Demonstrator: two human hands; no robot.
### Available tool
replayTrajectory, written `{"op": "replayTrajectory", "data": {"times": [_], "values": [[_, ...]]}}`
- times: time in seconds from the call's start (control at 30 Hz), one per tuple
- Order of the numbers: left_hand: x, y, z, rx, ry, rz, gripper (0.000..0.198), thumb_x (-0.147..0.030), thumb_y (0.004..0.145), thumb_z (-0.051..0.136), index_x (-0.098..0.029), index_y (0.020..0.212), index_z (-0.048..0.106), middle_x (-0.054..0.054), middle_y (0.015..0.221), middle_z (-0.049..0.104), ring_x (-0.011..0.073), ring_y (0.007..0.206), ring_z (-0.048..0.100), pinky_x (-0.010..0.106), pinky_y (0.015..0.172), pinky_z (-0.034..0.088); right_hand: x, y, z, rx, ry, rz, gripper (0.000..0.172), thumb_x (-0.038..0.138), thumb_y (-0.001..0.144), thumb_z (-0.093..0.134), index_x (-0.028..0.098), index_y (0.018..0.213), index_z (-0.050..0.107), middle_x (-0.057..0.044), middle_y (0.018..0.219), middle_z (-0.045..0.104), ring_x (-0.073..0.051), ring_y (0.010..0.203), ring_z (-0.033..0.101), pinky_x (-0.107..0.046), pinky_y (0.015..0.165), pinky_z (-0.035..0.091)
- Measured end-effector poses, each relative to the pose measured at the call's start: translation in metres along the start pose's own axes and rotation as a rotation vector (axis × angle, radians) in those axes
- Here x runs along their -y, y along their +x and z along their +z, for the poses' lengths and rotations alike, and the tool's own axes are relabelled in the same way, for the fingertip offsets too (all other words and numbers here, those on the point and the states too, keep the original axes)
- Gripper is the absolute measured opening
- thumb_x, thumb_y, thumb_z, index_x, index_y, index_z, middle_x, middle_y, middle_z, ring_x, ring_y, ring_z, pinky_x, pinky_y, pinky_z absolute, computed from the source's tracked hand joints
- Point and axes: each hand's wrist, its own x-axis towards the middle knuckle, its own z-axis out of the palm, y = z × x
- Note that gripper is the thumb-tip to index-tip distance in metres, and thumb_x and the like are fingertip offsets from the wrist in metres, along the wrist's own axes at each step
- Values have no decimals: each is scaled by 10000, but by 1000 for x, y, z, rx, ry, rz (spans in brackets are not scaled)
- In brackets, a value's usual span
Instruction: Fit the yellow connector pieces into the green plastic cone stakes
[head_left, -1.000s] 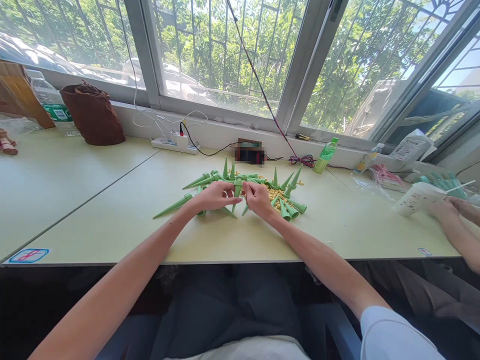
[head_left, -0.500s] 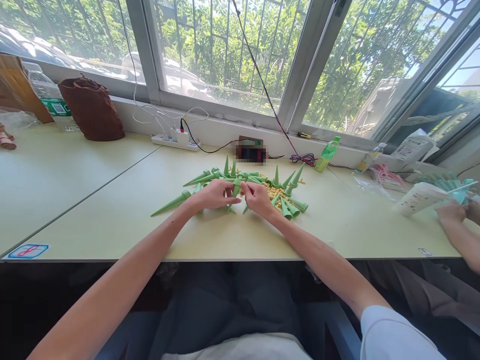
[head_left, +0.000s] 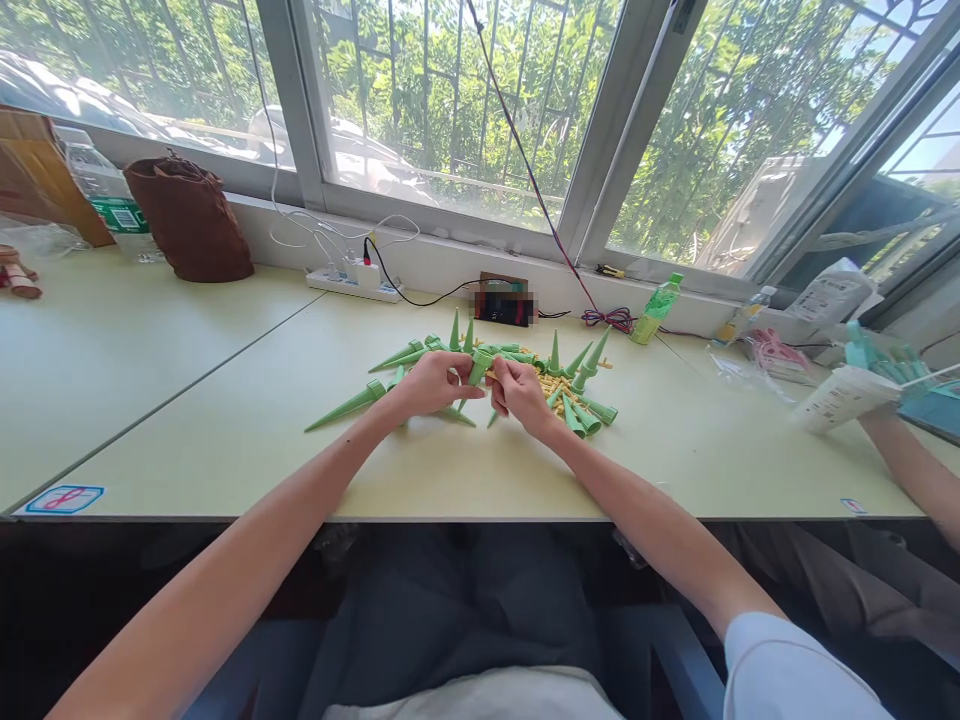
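My left hand (head_left: 433, 384) is closed around a green plastic cone (head_left: 481, 367) with a wider collar, held just above the table. Pinched in my right hand (head_left: 521, 393) is a small yellow peg (head_left: 491, 374), its tip against the collar of the cone; my fingers partly cover it. Around both hands lie several more green cones, such as a long one (head_left: 346, 406) on its side at the left and an upright one (head_left: 554, 353) at the right. Beside my right hand is a pile of yellow pegs (head_left: 553, 385).
A power strip (head_left: 352, 284), a dark device (head_left: 504, 303) with a blurred front and a green bottle (head_left: 657, 310) line the back. Far left stand a brown bag (head_left: 189, 218) and a clear bottle (head_left: 120, 205). At right, another person's arm (head_left: 911, 455) reaches beside a white packet (head_left: 846, 398).
Both hands have risen slightly with the cone, and the yellow peg now shows between my right fingers and the collar. The other person's hand at right has shifted behind the white packet.
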Motion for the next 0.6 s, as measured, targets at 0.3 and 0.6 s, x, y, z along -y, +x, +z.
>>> {"op": "replayTrajectory", "data": {"times": [0.3,0.6], "values": [[-6,-2,1,61,-172,5,335,-439,738,726,-165,743,532,-27,574,590,102,448,570,206,423,434,-1,3,0,0,167,48,553,690,867,477,213,603,382,80,399,324,-74,308,365,-235,350,259],[-7,-1,1,9,-341,-27,452,-546,789,671,-162,990,545,17,723,651,161,576,675,282,552,564,-4,3,0,-63,48,16,546,715,847,475,218,627,423,74,407,341,-82,311,349,-251,341,256]]}}
